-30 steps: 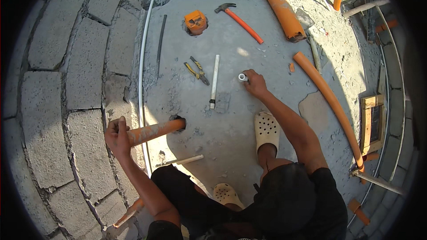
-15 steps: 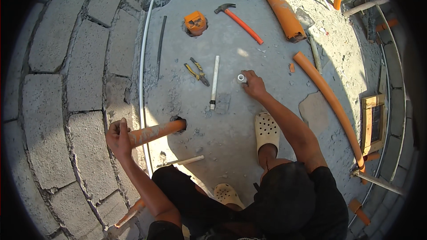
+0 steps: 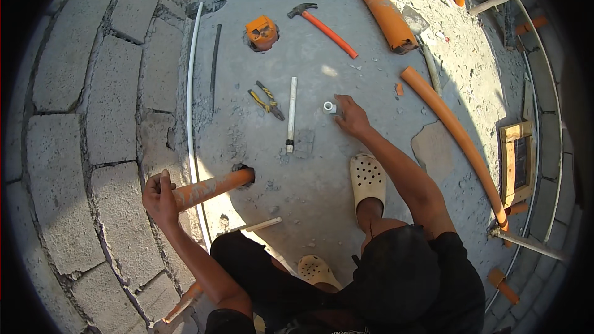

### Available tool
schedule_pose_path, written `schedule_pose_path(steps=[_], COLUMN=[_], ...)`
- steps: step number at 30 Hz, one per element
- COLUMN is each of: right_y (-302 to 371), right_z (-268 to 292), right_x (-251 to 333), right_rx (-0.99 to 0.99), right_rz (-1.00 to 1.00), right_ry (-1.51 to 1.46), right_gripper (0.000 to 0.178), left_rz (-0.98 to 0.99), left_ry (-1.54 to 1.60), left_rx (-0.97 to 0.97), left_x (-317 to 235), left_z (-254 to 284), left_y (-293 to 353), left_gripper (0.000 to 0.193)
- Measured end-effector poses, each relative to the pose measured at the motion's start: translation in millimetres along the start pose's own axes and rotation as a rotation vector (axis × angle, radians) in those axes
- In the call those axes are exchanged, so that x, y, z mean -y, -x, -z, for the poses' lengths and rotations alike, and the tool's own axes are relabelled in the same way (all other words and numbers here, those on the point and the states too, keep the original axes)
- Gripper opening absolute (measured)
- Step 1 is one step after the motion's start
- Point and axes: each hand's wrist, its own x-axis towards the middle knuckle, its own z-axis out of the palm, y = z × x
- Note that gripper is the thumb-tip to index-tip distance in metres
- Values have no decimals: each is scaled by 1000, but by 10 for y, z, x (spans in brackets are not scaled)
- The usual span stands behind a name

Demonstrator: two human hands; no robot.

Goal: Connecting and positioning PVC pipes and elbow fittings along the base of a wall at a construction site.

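An orange pipe [image 3: 213, 188], smeared with grey, rises at a slant from a hole in the concrete floor. My left hand [image 3: 161, 199] is closed at the pipe's upper end, its thumb raised; part of its grip is hidden. On the floor ahead of me is a small white pipe fitting [image 3: 330, 107] with a round opening. Right beside it is my right hand [image 3: 351, 116], thumb and forefinger apart. Left of the fitting lies a short white pipe [image 3: 291, 111] with a dark band near one end. Yellow-and-black pliers [image 3: 267, 102] lie beyond that.
A red-handled claw hammer [image 3: 325, 31] lies farther off. An orange pipe stub [image 3: 262, 32] fills another floor hole. At right are a thick orange pipe [image 3: 383, 9] and a long curved orange one [image 3: 455, 133]. A block wall [image 3: 111, 105] bounds the left, with a thin white pipe [image 3: 190, 86] along it.
The view has shifted slightly. My right hand has drawn back a little from the white fitting, and its fingers have opened; more of the fitting shows. My left hand stays at the orange pipe's end.
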Motion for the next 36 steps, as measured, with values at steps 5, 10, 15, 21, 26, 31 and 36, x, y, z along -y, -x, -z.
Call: schedule_pose_path(steps=[5,10,15,21,26,31,36], right_y=[-283,-360,-334,-35,866,1490,1454], right_z=[5,38,45,106,32,76,70], right_x=[4,-58,-67,39,117,273,219], right_rx=[194,95,104,-111,-122,50,71], right_rz=[177,201,145,62,97,365,447], right_ry=[211,197,228,75,-34,35,61], right_gripper=[44,36,41,48,39,30,27], left_rz=[7,17,5,2,-19,-7,-12], left_ry=[-4,5,0,13,33,65,32], left_rx=[-6,-9,7,10,7,6,20], left_x=[-4,-42,-35,17,34,-16,3], left_z=[15,3,10,12,23,0,-10], left_y=[10,42,35,21,14,17,-5], left_gripper=[28,28,28,29,30,30,31])
